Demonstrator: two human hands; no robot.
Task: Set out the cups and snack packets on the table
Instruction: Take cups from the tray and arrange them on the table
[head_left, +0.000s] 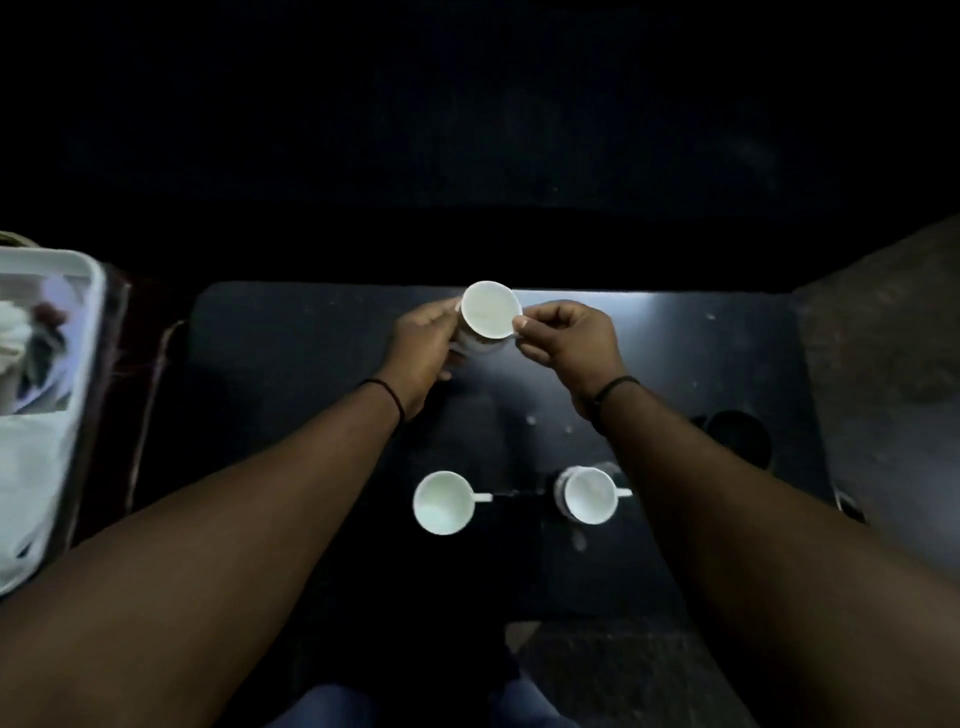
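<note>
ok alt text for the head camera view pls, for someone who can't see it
Both hands, left hand and right hand, hold a white cup over the far side of a dark table. Two more white cups, one beside the other, stand nearer; a white tray sits far left.

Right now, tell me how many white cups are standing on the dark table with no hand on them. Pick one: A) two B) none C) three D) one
A: two free cups stand near the person, the left cup and the right cup, handles pointing right, while a third cup is held at the far side of the table between the left hand and right hand.
</note>
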